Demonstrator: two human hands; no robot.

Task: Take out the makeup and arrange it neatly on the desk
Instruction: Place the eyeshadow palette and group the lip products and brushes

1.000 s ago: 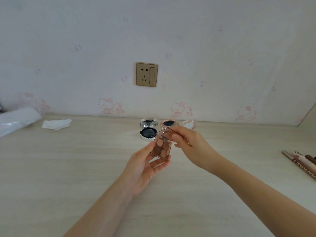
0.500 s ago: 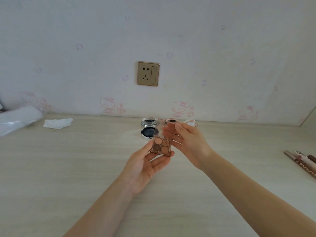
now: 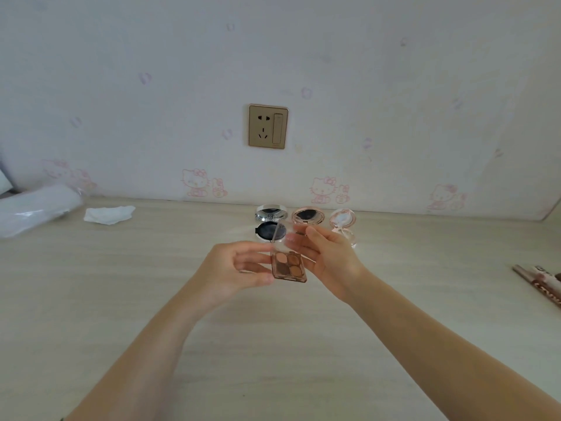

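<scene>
A small eyeshadow palette (image 3: 288, 265) with brown pans and a clear lid standing open is held above the pale wooden desk (image 3: 151, 299). My left hand (image 3: 230, 275) pinches its left edge with thumb and fingers. My right hand (image 3: 328, 256) holds its right side and the raised lid. Behind them, by the wall, stand three open compacts: a silver one with a black inside (image 3: 270, 221), a rose-gold one (image 3: 308, 216) and a pale pink one (image 3: 343, 220).
A crumpled white tissue (image 3: 107, 214) and a clear plastic bag (image 3: 33, 211) lie at the back left. Several brown makeup pencils (image 3: 543, 281) lie at the right edge. A gold wall socket (image 3: 268, 126) is above the compacts.
The palette's clear lid has swung further open and upright. My left hand turned from cradling the palette on its palm to pinching its left edge; my right hand shifted to the right side.
</scene>
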